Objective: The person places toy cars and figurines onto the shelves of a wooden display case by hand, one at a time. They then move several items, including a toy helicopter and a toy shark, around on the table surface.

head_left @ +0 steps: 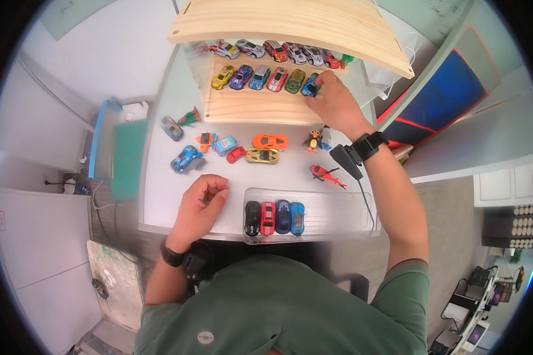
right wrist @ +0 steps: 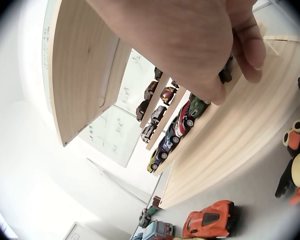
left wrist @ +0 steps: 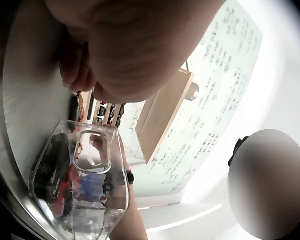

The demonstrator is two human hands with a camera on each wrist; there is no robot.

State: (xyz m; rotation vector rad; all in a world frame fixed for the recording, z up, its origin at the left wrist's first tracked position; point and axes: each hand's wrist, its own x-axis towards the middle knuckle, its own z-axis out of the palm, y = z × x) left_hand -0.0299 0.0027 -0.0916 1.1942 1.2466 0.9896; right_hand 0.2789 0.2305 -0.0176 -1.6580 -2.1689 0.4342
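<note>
My right hand (head_left: 335,102) reaches onto the lower step of a wooden shelf (head_left: 249,109) and pinches a blue toy car (head_left: 310,86) at the right end of the front row. In the right wrist view, thumb and fingers come down on either side of that car, mostly covering it. Beside it stand a green toy car (head_left: 295,81) and a red-and-white one (head_left: 277,79). My left hand (head_left: 199,204) lies on the white table with loosely curled fingers, holding nothing. To its right is a clear plastic tray (head_left: 337,214) with black, red, dark blue and light blue cars.
A second row of cars (head_left: 249,48) stands behind, under the shelf's wooden top board (head_left: 290,21). Loose on the table lie an orange car (head_left: 270,141), a gold car (head_left: 262,155), a red helicopter (head_left: 326,174), a penguin figure (head_left: 312,141) and a blue car (head_left: 185,158).
</note>
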